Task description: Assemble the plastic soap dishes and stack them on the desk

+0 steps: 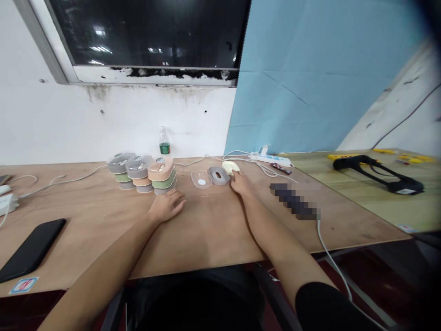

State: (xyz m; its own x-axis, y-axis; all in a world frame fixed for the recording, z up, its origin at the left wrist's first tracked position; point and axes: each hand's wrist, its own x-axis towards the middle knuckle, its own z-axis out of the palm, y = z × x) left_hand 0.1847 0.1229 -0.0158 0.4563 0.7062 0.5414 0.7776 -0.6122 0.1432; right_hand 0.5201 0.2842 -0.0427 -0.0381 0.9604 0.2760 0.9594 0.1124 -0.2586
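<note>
My right hand (241, 184) is closed at the near edge of a pale yellow oval piece (230, 167), fingers pinching its rim. Just left of it lies a grey oval soap dish base (218, 176) with a slot in its middle. Beside that sits a clear lid (201, 180) with a white round label. My left hand (167, 205) rests on the table with its fingers apart, holding nothing. Right behind it stand stacks of lidded soap boxes, topped by a peach box (161, 169), a grey box (138, 164) and another grey box (120, 161).
A black phone (32, 248) lies at the left of the wooden table (206, 230). A plastic bottle (164, 141) stands by the wall. At the back right are a power strip (272, 159) and white cables. A blurred dark object (294, 201) lies right of my right arm.
</note>
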